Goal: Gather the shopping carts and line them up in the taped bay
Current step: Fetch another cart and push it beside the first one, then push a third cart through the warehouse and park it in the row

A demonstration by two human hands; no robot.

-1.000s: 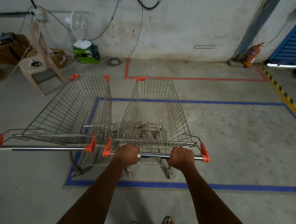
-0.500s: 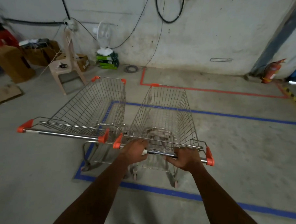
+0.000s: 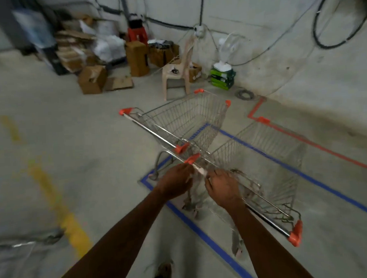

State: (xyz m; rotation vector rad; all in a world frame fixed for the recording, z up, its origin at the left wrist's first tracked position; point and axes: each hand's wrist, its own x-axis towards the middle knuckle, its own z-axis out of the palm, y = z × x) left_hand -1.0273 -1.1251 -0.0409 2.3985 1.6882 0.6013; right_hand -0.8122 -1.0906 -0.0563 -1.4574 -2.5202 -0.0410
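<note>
Shopping carts (image 3: 264, 166) sit side by side inside the blue taped bay (image 3: 204, 237), baskets pointing toward the back wall. Left hand (image 3: 176, 181) and right hand (image 3: 223, 187) hover at the nearer cart's handle (image 3: 265, 217); grip blurred, cannot tell.

Two wire shopping carts with orange corner caps stand side by side. The near cart (image 3: 262, 166) sits inside the blue taped bay (image 3: 204, 237). The far cart (image 3: 190, 119) straddles the bay's corner.
</note>
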